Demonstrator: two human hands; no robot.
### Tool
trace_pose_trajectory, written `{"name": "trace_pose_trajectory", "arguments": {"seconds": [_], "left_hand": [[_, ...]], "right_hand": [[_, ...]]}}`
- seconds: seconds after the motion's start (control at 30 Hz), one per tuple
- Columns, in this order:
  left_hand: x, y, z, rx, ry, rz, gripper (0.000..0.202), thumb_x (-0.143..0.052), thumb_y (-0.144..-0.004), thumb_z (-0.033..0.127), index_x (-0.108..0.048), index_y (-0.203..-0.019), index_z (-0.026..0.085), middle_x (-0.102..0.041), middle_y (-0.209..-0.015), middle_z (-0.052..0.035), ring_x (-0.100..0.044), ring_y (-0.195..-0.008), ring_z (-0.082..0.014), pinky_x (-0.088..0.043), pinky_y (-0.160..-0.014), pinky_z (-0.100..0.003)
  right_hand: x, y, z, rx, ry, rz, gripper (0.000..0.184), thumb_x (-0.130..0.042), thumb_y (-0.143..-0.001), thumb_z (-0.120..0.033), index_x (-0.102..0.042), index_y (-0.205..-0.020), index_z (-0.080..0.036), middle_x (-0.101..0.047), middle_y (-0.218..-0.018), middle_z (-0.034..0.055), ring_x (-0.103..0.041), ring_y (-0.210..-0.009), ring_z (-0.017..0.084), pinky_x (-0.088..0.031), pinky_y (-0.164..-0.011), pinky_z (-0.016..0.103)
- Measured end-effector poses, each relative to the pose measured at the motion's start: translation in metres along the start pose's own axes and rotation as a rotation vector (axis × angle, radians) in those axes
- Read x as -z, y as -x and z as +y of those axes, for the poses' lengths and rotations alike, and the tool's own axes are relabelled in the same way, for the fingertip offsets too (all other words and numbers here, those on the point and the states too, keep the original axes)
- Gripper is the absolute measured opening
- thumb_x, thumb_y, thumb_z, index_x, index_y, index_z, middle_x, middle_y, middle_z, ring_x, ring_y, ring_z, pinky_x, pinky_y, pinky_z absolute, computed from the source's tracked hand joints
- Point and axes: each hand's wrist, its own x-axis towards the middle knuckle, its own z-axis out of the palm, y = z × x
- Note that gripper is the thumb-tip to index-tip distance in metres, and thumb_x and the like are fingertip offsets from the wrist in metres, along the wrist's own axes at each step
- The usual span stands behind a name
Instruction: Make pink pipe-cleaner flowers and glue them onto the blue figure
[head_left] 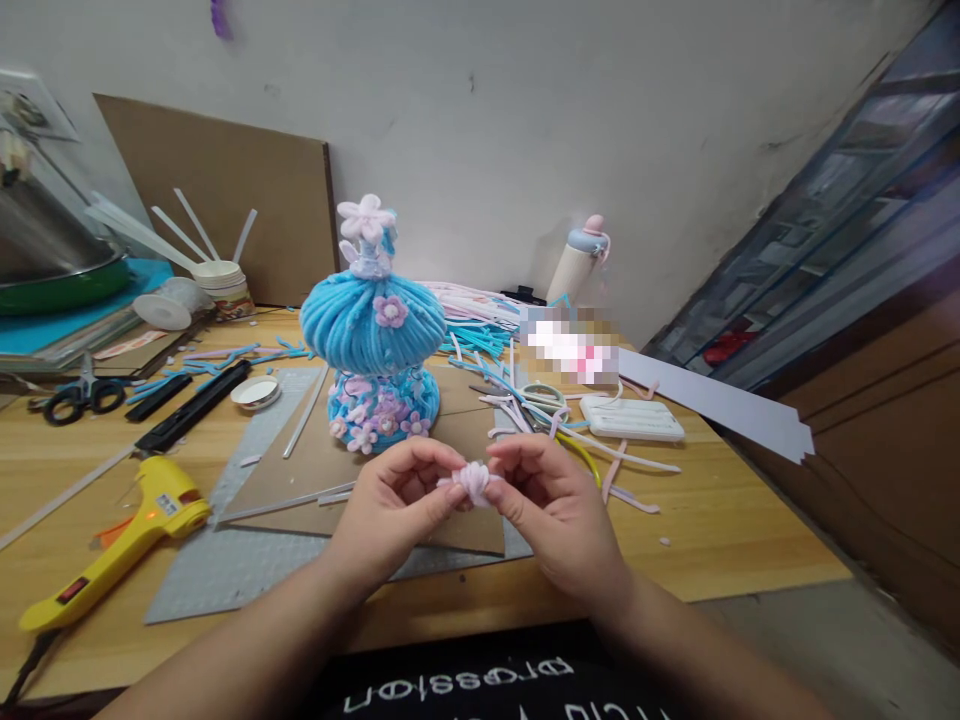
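Note:
Between my two hands is a small white-pink bundle of bent pipe cleaner [474, 483], held up over the table's front edge. My left hand [401, 495] pinches its left side between thumb and fingers. On the other side, the thumb and fingers of my right hand [555, 505] close on it as well. Just beyond stands a blue pipe-cleaner mushroom-shaped piece [373, 325] with a pleated cap, pink flowers around its base and a pale flower [366, 217] on top. It rests on a piece of brown cardboard [292, 490].
A yellow glue gun [112, 545] lies at left, near black-handled scissors [84, 390] and a black cutter [195, 405]. Loose pipe cleaners [480, 340] and green-handled scissors [544, 400] are behind my right hand. A white power bank [632, 418] and a bottle [576, 262] stand farther right.

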Motion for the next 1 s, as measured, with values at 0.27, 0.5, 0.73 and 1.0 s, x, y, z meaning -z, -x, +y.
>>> {"name": "trace_pose_trajectory", "arguments": {"seconds": [0.27, 0.5, 0.73, 1.0], "left_hand": [[0.0010, 0.0007, 0.0008, 0.052, -0.012, -0.008, 0.012, -0.073, -0.071, 0.017, -0.066, -0.080, 0.018, -0.067, -0.076, -0.0016, -0.063, -0.068, -0.0117, -0.053, -0.066, -0.023], [0.0019, -0.0003, -0.0022, 0.052, 0.012, -0.016, 0.012, -0.073, -0.072, 0.017, -0.066, -0.081, 0.018, -0.067, -0.075, -0.0010, -0.063, -0.067, -0.0110, -0.052, -0.065, -0.022], [0.0042, 0.0008, -0.0034, 0.073, 0.005, -0.022, 0.010, -0.071, -0.074, 0.017, -0.067, -0.082, 0.018, -0.067, -0.074, -0.0012, -0.062, -0.066, -0.0108, -0.052, -0.066, -0.022], [0.0042, 0.0013, -0.0037, 0.054, 0.014, -0.022, 0.012, -0.074, -0.071, 0.016, -0.067, -0.081, 0.019, -0.068, -0.079, -0.0015, -0.063, -0.072, -0.0124, -0.052, -0.069, -0.023]], "right_hand": [[0.0012, 0.0003, -0.0032, 0.011, 0.004, -0.026, 0.007, -0.067, -0.078, -0.020, -0.063, -0.083, -0.021, -0.062, -0.075, -0.0010, -0.058, -0.067, 0.011, -0.048, -0.060, 0.023], [0.0004, 0.0004, -0.0041, -0.005, -0.006, -0.012, 0.007, -0.067, -0.077, -0.021, -0.061, -0.080, -0.020, -0.062, -0.073, -0.0002, -0.059, -0.066, 0.012, -0.049, -0.059, 0.024], [0.0017, 0.0017, -0.0022, 0.060, 0.040, -0.018, 0.010, -0.067, -0.079, -0.020, -0.063, -0.088, -0.022, -0.062, -0.077, -0.0003, -0.058, -0.067, 0.011, -0.049, -0.060, 0.024], [0.0026, 0.0014, -0.0038, 0.067, 0.020, -0.059, 0.005, -0.067, -0.079, -0.022, -0.063, -0.082, -0.021, -0.064, -0.076, 0.0007, -0.062, -0.071, 0.013, -0.052, -0.063, 0.026]]}}
